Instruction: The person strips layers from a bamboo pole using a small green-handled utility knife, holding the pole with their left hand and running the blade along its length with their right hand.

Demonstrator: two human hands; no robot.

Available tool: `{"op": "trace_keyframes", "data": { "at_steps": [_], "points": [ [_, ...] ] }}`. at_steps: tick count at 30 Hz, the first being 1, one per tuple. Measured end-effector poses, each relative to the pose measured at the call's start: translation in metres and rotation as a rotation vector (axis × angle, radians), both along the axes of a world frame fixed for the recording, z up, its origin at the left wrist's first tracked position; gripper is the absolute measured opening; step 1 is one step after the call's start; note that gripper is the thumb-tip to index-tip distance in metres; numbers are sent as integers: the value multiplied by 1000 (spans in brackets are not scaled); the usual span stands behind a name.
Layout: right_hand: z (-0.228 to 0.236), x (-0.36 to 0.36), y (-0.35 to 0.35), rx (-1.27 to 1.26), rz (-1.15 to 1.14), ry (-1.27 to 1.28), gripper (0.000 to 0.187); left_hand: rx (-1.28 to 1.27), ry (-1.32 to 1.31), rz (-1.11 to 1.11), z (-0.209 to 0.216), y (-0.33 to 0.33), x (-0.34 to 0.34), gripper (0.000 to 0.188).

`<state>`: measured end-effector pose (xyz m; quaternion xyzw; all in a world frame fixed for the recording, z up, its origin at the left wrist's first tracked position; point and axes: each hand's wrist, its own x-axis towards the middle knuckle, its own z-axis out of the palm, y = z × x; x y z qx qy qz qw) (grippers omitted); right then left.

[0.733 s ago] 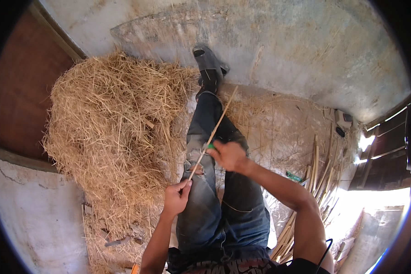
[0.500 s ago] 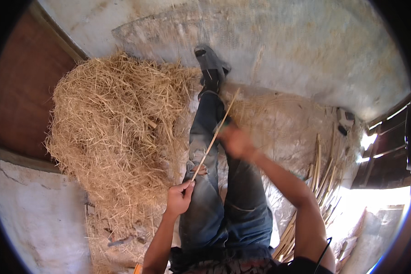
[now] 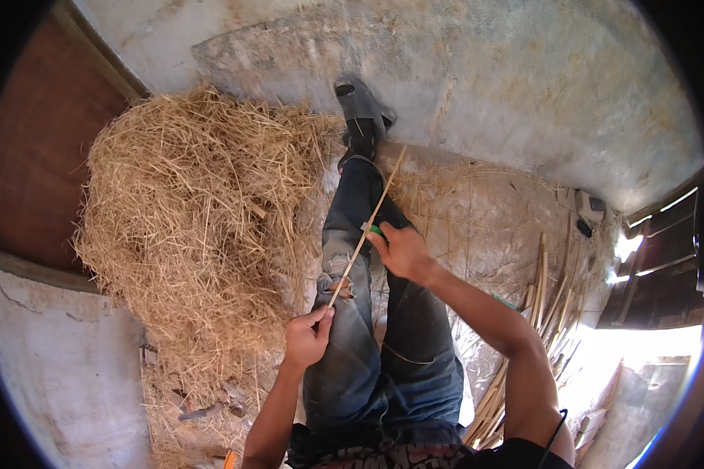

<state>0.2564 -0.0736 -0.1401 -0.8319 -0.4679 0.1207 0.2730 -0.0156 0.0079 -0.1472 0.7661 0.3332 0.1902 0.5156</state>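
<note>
My left hand (image 3: 308, 338) is closed over my thigh, pinching the lower end of a long, thin bamboo-like strip (image 3: 384, 191). From there the strip slants up and to the right across my leg, its far tip near my ankle. In my right hand (image 3: 407, 254) is a small green-handled cutting tool (image 3: 376, 230), partly hidden by the fingers. Its pale head meets the strip about midway along. My jeans (image 3: 344, 344) lie under the strip, torn at the left knee, and a thin curled sliver (image 3: 408, 358) rests on the right thigh.
To the left rises a large heap of straw-like shavings (image 3: 199, 195). Several long strips (image 3: 541, 273) lie on the right by my arm. A stained wall (image 3: 524, 86) stands beyond my sandalled foot (image 3: 360, 105). A white-and-black object (image 3: 590, 207) sits at the far right.
My right hand was blurred near the shin; now it is sharp, slightly lower and further right, with the green tool showing against the strip. My left hand keeps its hold.
</note>
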Motion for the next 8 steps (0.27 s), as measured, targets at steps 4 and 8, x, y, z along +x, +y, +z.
{"op": "trace_keyframes", "data": {
  "at_steps": [4,8],
  "points": [
    [-4,-2,-4,-51,75,-63,47,41,-21,-7,-1,2,2,26],
    [-11,-9,1,-17,82,-16,46,32,97,-44,1,5,1,25]
  ]
}}
